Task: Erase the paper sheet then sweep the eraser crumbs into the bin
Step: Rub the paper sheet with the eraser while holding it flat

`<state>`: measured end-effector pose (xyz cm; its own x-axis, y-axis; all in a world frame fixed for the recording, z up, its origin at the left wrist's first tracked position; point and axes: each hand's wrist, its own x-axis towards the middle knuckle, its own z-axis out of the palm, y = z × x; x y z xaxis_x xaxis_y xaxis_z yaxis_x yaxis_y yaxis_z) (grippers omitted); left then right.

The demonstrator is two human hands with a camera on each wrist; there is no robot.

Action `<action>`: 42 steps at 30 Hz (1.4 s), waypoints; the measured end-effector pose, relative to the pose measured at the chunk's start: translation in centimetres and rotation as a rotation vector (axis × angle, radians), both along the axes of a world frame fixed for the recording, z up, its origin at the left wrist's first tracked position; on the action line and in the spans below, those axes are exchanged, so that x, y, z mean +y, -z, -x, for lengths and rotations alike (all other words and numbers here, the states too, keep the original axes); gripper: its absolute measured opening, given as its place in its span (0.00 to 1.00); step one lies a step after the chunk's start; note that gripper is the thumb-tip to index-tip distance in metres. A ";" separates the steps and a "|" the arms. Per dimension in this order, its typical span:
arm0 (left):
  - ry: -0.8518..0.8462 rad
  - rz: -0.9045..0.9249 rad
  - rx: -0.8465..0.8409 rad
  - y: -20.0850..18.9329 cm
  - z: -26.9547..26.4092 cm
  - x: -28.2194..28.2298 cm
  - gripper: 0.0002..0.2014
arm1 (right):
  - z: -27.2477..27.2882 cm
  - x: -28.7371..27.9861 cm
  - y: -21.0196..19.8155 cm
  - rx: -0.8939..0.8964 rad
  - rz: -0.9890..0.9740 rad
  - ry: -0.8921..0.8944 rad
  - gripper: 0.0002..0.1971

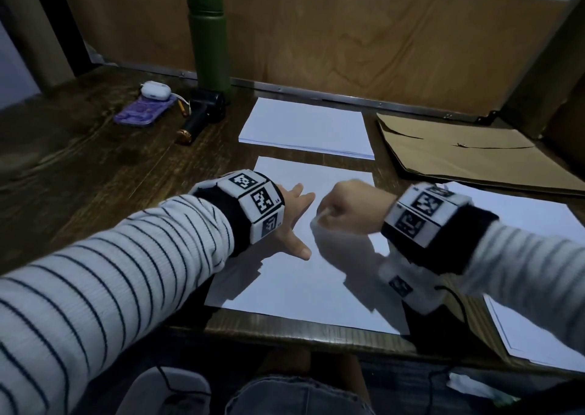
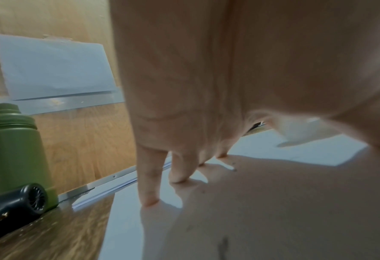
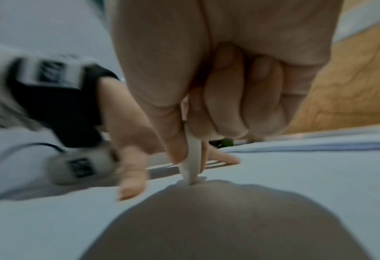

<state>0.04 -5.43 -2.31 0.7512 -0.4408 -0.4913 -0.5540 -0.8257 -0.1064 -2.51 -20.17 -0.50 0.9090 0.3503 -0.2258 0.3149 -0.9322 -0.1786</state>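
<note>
A dark wooden desk (image 1: 95, 167) stands against a plywood back panel (image 1: 348, 34), with the paper sheet (image 1: 294, 275) lying flat near its front edge. My left hand (image 1: 292, 221) rests on the sheet's left part, fingers (image 2: 150, 184) spread and straight, tips pressing the paper down. My right hand (image 1: 351, 207) is curled into a tight grip, thumb and forefinger pinching a thin white eraser (image 3: 192, 160) whose lower tip touches the sheet just beside my left thumb. Most of the eraser is hidden inside the fist, and the right hand is blurred in the head view. Faint dark specks (image 2: 233, 166) lie on the paper near my left fingertips; I cannot tell whether they are crumbs or marks. Behind the sheet sits a paper stack (image 1: 307, 129); a green bottle (image 1: 209, 34) stands at the back, and a brown paper bag (image 1: 474, 152) lies flat to the right.
</note>
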 end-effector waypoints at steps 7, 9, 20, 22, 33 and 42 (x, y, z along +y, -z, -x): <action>0.021 -0.007 0.007 -0.1 0.0 -0.1 0.59 | -1.4 0.1 -0.9 -0.046 0.043 0.025 0.15; 0.025 -0.031 0.001 -0.1 0.0 -0.1 0.59 | -2.2 0.1 -0.7 -0.079 0.047 0.076 0.15; 0.021 -0.055 0.009 0.0 -0.1 -0.2 0.59 | -1.3 -0.2 -1.2 0.033 0.003 0.024 0.15; 0.028 -0.057 0.001 0.1 -0.2 -0.1 0.59 | -1.9 -0.1 -0.9 -0.005 -0.001 0.058 0.15; 0.032 -0.073 -0.001 -0.1 -0.1 -0.2 0.59 | -1.3 -0.7 -1.1 0.016 0.014 0.047 0.15; 0.033 -0.070 0.009 -0.1 0.0 -0.3 0.59 | 1.3 -1.2 -1.4 0.151 0.047 -0.120 0.14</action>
<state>0.04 -5.69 -2.20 0.7325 -0.4293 -0.5284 -0.5817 -0.7979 -0.1582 -3.85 -21.37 0.88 0.8160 0.4400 -0.3748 0.3972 -0.8980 -0.1893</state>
